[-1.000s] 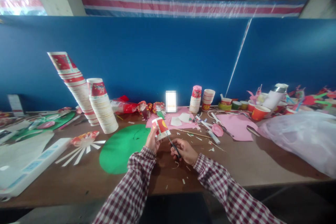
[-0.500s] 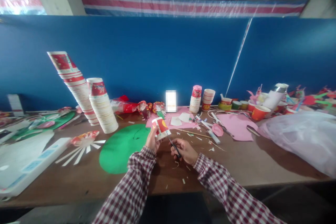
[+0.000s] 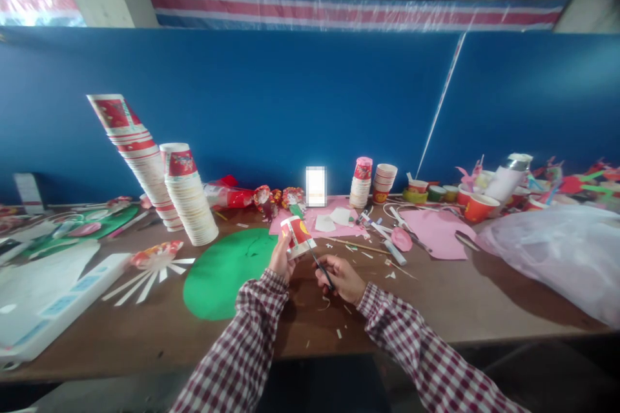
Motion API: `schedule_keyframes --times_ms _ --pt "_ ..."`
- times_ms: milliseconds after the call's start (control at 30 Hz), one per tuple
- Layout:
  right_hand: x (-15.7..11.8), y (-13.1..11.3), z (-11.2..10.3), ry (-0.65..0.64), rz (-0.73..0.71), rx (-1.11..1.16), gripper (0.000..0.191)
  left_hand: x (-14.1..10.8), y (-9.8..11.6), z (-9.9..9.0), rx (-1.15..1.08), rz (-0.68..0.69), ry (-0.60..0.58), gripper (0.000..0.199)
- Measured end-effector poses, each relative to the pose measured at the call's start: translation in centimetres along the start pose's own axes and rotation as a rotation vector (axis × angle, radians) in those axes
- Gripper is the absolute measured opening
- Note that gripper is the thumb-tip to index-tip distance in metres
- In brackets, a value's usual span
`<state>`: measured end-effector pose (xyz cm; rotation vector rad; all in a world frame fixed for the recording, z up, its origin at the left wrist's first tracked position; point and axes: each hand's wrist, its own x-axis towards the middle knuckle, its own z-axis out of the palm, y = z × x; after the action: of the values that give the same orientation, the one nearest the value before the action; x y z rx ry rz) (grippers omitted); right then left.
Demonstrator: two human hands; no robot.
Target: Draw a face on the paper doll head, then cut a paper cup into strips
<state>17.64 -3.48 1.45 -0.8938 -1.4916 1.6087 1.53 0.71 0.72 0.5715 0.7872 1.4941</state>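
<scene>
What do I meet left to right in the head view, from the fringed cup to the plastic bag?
Fringed cup → green sheet → left hand → held cup → scissors → right hand → right-hand pink sheet → plastic bag

A green disc lies near two leaning cup stacks, a translucent bag at far right.

My left arm and right arm reach inward from the near side. My left grip curls, pointing far; my right grip, slightly nearer, points left, fingers bent.
</scene>
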Motion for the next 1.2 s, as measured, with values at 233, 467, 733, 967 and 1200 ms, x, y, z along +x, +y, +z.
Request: schedule_keyframes --times_ms 233,467,733,967,1200 --pt "0.09 0.38 -0.09 0.004 -0.002 -0.007 0.040 -0.10 0.06 0.16 -0.002 0.002 0.012 0.036" --pt "0.17 0.49 -0.18 0.012 -0.025 -0.031 0.041 -0.15 0.14 0.22 -0.002 0.001 0.005 0.035" --pt "-0.05 0.29 -0.27 0.023 -0.060 -0.091 0.037 -0.22 0.16 0.25 0.024 0.010 0.009 0.039" --pt "0.06 0.52 -0.25 0.022 -0.010 -0.055 0.037 -0.19 0.21 0.42 0.080 0.095 -0.025 0.047" --pt "0.13 0.20 -0.31 0.013 0.035 0.001 0.038 -0.01 0.11 0.36 0.075 0.102 -0.005 0.048"
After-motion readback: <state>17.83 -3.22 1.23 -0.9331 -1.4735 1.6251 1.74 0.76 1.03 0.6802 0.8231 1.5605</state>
